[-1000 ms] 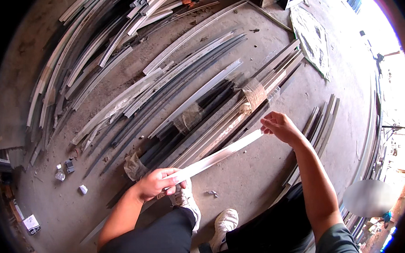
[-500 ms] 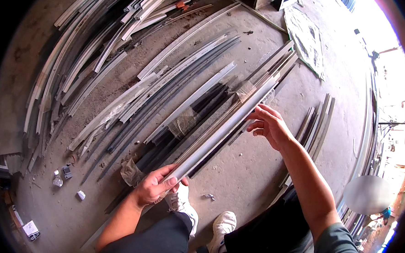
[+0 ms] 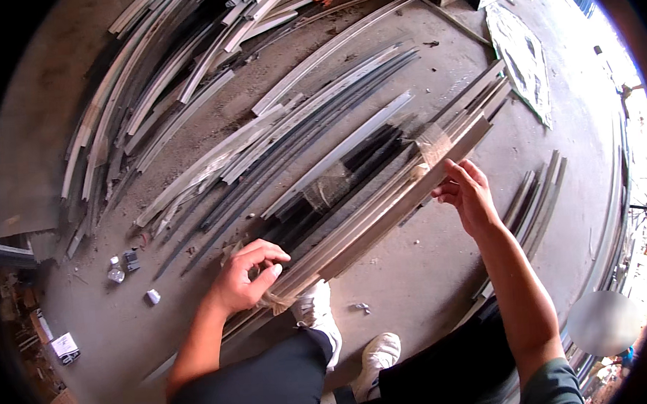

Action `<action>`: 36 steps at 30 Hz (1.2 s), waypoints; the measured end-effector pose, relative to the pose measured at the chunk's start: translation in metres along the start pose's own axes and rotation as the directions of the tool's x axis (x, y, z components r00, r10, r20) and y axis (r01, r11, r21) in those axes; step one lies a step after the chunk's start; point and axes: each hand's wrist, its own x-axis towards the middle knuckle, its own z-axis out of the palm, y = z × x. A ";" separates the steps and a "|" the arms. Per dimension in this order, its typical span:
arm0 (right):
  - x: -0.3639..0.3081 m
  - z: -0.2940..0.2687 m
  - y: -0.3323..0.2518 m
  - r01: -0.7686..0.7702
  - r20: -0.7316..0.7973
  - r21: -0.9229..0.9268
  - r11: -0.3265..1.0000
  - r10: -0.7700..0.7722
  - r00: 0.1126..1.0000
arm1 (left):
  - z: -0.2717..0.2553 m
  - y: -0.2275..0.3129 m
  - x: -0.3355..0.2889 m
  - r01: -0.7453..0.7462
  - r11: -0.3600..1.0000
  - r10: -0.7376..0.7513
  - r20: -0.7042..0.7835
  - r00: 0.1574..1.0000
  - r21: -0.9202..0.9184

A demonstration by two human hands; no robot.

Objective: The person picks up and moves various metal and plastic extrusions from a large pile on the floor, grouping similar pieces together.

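Observation:
Before me lies a bundle of long metal profiles [image 3: 358,226], slanting from lower left to upper right. Along its right side runs a long brownish profile [image 3: 401,211] with its flat face toward me. My right hand [image 3: 470,198] has its bent fingers and thumb at that profile's outer edge, gripping it toward the far end. Over the bundle's near end is my left hand [image 3: 248,277], fingers bent and thumb apart, holding nothing. Clear wrapping [image 3: 432,144] goes round the bundle farther along, and some crumpled wrapping [image 3: 276,303] hangs at its near end.
Dark wrapped profiles [image 3: 330,191] lie just left of the bundle. Farther left are loose grey strips [image 3: 291,134] and a large pile of profiles [image 3: 138,87]. Another small stack [image 3: 536,205] stands to the right. A plastic bottle [image 3: 115,270] and white box [image 3: 65,347] are at lower left.
My left hand has let go of the near end of the profile and opened. My right hand has closed on its edge. The profile shows a brown face instead of the white one.

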 end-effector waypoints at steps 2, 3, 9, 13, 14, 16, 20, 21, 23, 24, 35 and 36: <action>0.000 0.004 0.006 -0.028 0.017 -0.028 0.999 0.028 0.999 | 0.001 -0.005 -0.009 -0.083 0.973 0.083 0.010 0.997 0.214; -0.001 0.006 0.008 -0.043 0.023 -0.046 0.998 0.044 0.999 | 0.003 -0.007 -0.014 -0.098 0.935 0.076 0.076 0.994 0.340; -0.004 0.026 0.018 -0.039 0.098 -0.010 0.999 0.040 0.994 | 0.008 -0.010 -0.035 -0.119 0.734 -0.066 0.245 0.967 0.668; -0.004 0.035 0.022 -0.045 0.127 0.027 0.999 0.042 0.991 | 0.014 -0.016 -0.038 -0.125 0.705 -0.032 0.207 0.978 0.698; -0.004 0.035 0.023 -0.051 0.126 0.027 0.998 0.048 0.991 | 0.013 -0.018 -0.036 -0.123 0.726 -0.028 0.208 0.978 0.677; -0.006 0.038 0.023 -0.101 0.093 0.015 0.995 0.099 0.991 | 0.011 -0.020 -0.036 -0.104 0.761 -0.051 0.219 0.974 0.640; -0.004 0.038 0.039 -0.194 0.037 0.003 0.981 0.194 0.980 | 0.004 -0.009 -0.032 0.020 0.874 -0.104 0.146 0.984 0.486; -0.004 0.039 0.045 -0.214 0.030 -0.001 0.977 0.214 0.976 | 0.003 -0.008 -0.030 0.068 0.904 -0.126 0.111 0.986 0.422; -0.003 0.044 0.053 -0.255 0.007 0.001 0.967 0.255 0.967 | 0.010 -0.009 -0.023 0.046 0.910 -0.025 -0.057 0.998 0.412; -0.004 0.049 0.051 -0.256 0.011 -0.002 0.967 0.256 0.967 | 0.016 -0.007 -0.019 0.019 0.912 0.038 -0.130 0.991 0.409; -0.019 0.071 0.074 -0.353 0.098 -0.151 0.923 0.369 0.924 | 0.080 0.002 0.023 -0.093 0.746 0.192 -0.079 0.978 0.659; -0.019 0.076 0.078 -0.352 0.085 -0.141 0.925 0.366 0.927 | 0.080 -0.003 0.025 -0.071 0.708 0.170 -0.072 0.983 0.702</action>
